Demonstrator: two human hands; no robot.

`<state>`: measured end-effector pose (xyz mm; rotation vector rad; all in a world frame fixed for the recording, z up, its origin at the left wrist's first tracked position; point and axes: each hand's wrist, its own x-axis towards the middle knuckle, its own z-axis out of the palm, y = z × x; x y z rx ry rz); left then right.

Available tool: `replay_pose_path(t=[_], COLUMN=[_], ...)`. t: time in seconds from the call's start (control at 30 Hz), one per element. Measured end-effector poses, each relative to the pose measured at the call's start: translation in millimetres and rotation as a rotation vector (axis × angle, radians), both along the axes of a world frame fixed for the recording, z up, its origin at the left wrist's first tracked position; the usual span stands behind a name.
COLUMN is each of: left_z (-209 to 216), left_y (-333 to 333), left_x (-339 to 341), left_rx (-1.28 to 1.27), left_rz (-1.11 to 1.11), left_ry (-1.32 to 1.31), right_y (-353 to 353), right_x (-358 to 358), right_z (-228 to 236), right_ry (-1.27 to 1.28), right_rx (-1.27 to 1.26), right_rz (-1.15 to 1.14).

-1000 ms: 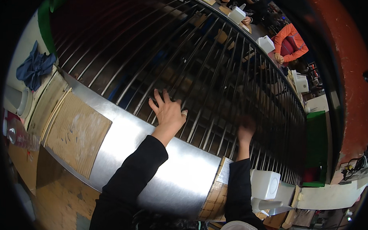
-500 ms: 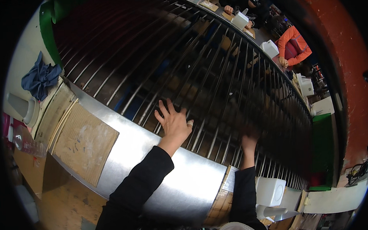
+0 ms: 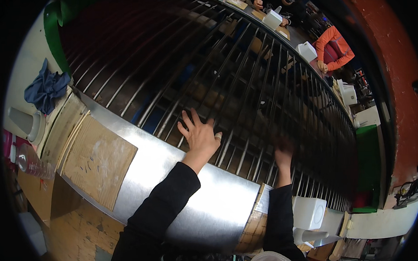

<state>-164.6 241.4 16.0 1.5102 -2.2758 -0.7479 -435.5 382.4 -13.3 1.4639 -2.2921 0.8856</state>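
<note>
A wide bed of thin parallel metal rods (image 3: pixel 224 154) stretches in front of me. Over its near edge is my left hand (image 3: pixel 203 136), fingers spread and nothing held; a pale band wraps one finger. Whether the fingertips touch the rods I cannot tell. Farther right, my right hand (image 3: pixel 284 152) reaches over the same rods. Its fingers are dark and smeared by motion, so their shape is hidden. A shiny metal ledge (image 3: pixel 192 191) runs beneath both forearms.
Left on the ledge lies a worn cardboard sheet (image 3: pixel 99 162), near a blue cloth (image 3: pixel 46 88) and a plastic bottle (image 3: pixel 33 160). A white container (image 3: pixel 309 213) stands right of my right forearm. Across the rods, a person in orange sleeves (image 3: pixel 330 48) and another person sit by white containers.
The view has shifted slightly. Both hands stay over the rods in nearly the same places; my left fingers remain spread, and my right hand is blurred in both frames.
</note>
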Motion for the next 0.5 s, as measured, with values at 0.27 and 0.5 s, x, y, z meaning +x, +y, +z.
replay_pose_path(t=[0.27,0.5], left_z=[-2.2,-5.2], left_y=[1.5,1.2], left_x=[-3.5,-5.4], left_rx=[-0.012,-0.020], left_rz=[0.018,0.051], left_ry=[-0.001,0.005], right_y=[3.3,7.6], right_x=[-0.5,-14.1], right_z=[-5.3,-4.5], right_ry=[-0.172,0.172], right_rx=[0.039,0.122], right_rz=[-0.045,0.022])
